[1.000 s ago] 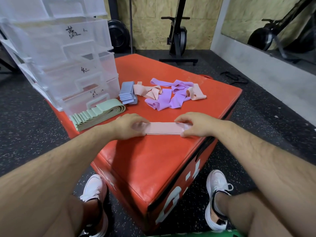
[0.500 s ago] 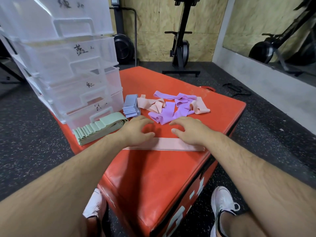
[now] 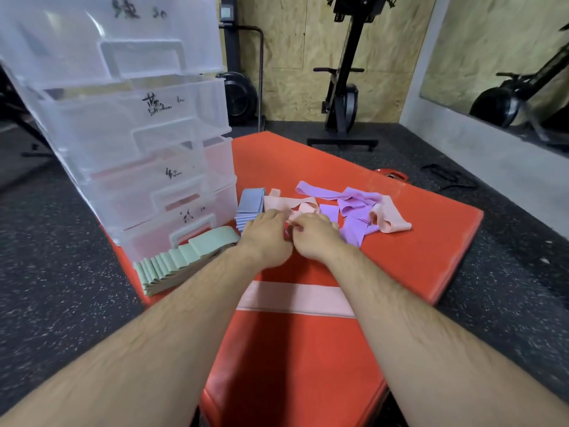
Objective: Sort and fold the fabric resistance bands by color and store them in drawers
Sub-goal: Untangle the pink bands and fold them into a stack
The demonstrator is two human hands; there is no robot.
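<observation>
Pinching pink band [image 3: 296, 214] near hand-lettered drawers [image 3: 129, 127]

Red padded box [image 3: 400, 257], black exercise machine [image 3: 345, 97], speckled floor [image 3: 61, 272]

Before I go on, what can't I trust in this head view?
Head view only.
1. Fingers of left hand and right hand: curled under, blurred; grip on loose pink band unclear.
2. Handwriting on drawer labels: too small.
3. Ends of flat pink band: covered by forearms.
</observation>
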